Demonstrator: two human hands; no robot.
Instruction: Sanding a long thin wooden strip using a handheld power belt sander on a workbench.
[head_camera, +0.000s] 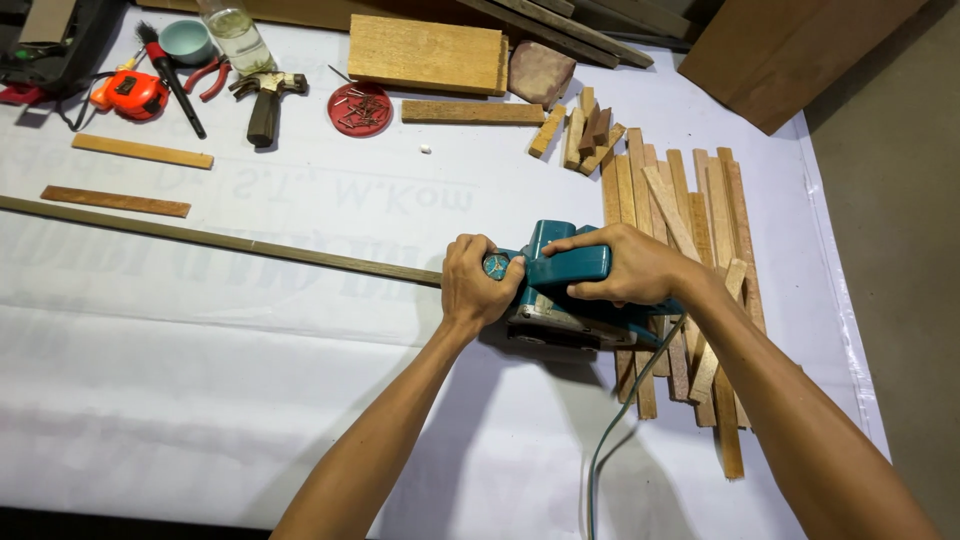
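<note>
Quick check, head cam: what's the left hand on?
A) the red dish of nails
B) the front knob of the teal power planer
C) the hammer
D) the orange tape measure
B: the left hand wraps the front knob of the teal power planer, which sits on the long thin wood strip, while the right hand grips its rear handle.

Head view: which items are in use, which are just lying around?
In use: left hand, right hand, teal planer, long strip.

Lying about: slat pile, hammer, red lid of nails, tape measure, pliers, brush, wood block.
</note>
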